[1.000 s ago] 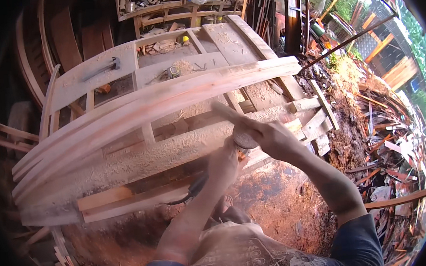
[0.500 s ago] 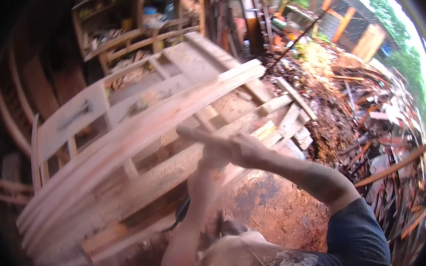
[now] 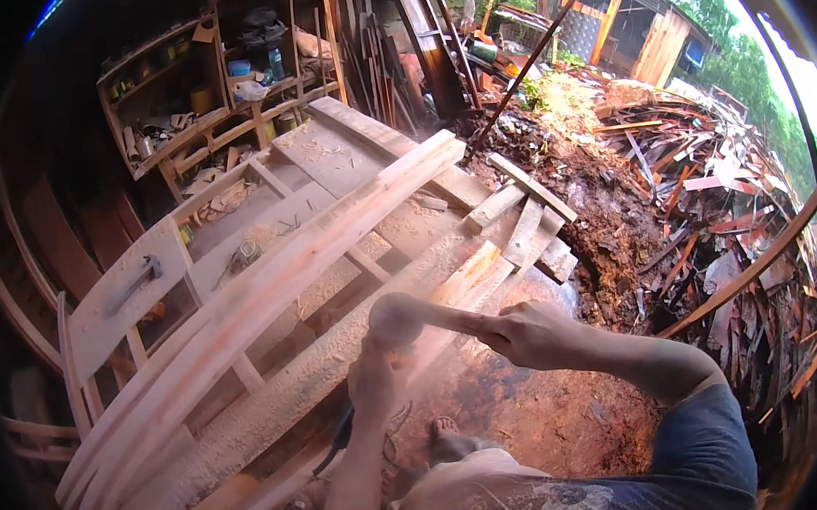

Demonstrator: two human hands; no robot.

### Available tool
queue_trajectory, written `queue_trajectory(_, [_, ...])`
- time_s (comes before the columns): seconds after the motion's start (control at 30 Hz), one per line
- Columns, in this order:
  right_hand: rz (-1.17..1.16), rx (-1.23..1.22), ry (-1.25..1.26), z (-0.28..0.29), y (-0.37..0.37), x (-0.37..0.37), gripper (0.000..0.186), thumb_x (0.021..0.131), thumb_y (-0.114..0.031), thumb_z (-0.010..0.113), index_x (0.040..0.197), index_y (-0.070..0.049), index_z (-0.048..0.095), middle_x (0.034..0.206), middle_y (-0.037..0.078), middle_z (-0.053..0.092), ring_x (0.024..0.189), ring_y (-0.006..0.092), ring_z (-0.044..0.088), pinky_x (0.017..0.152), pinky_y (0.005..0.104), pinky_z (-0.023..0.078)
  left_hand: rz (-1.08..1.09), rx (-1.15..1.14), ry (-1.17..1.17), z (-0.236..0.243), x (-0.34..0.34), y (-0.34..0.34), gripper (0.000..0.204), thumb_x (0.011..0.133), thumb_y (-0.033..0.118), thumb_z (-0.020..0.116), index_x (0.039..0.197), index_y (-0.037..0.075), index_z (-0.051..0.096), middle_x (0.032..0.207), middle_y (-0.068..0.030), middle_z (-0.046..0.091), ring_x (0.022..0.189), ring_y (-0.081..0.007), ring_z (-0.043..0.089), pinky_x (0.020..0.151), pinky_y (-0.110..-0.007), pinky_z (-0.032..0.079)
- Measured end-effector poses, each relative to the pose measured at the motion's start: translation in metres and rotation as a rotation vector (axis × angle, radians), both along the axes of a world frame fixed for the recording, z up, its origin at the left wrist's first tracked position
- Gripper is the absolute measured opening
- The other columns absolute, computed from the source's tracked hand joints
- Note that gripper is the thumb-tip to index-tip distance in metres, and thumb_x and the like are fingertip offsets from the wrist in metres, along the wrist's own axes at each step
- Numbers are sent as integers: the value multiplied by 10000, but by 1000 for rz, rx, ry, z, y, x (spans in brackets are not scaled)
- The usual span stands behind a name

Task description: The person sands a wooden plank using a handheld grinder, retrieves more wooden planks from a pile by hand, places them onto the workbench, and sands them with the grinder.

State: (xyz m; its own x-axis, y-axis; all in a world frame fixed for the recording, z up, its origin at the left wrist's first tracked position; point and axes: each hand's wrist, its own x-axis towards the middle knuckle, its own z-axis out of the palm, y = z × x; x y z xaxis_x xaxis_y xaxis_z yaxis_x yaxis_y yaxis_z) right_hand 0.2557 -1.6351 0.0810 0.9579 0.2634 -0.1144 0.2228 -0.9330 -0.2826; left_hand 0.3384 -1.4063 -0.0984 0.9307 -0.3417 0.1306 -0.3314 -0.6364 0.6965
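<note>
Two hands are low in the frame, both on one blurred tool [image 3: 404, 320]. The right hand [image 3: 528, 334] is closed tight round a pale handle that runs left from it to a rounded head. The left hand [image 3: 372, 379] sits under that head, but its grip is too smeared to tell if it clasps or only steadies. The tool hangs at the near edge of the bench [image 3: 326, 161], just above a sawdust-covered rail [image 3: 339, 350]; whether it touches the wood I cannot tell. A dark cord [image 3: 341, 440] drops away below the left wrist. Across the middle of the bench lies a long curved plank [image 3: 268, 284], running from the near left corner up toward the far right, raw and pale. A hammer [image 3: 136, 283] rests on a flat board at the left edge, well apart from the hands. Short offcuts [image 3: 524, 214] are stacked at the right edge. Beyond the far edge stands a shelf [image 3: 226, 88] crowded with tins and bottles. Off to the right spreads a big scrap heap [image 3: 726, 195] of splintered wood. A bare foot [image 3: 450, 440] stands on the reddish floor [image 3: 571, 414], between the forearms, below the tool.
</note>
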Motion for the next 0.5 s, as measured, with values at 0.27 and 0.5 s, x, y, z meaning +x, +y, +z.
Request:
queue_trajectory(0.27, [-8, -26, 94, 27, 0, -4, 527, 1043, -238, 563, 1558, -284, 458, 714, 202, 654, 621, 397, 666, 592, 530, 530, 18, -81, -10, 2, 5, 3, 641, 781, 317, 861, 1271, 48, 548, 1042, -188, 725, 959, -411, 709, 842, -523, 546])
queue_trajectory(0.5, [38, 57, 25, -19, 20, 67, 513, 1038, -221, 529, 1542, -288, 471, 757, 204, 678, 645, 349, 684, 579, 499, 526, -34, 1, 109, 9, 6, -1, 731, 806, 359, 846, 1332, 2, 485, 1137, -231, 707, 988, -440, 694, 858, -548, 539])
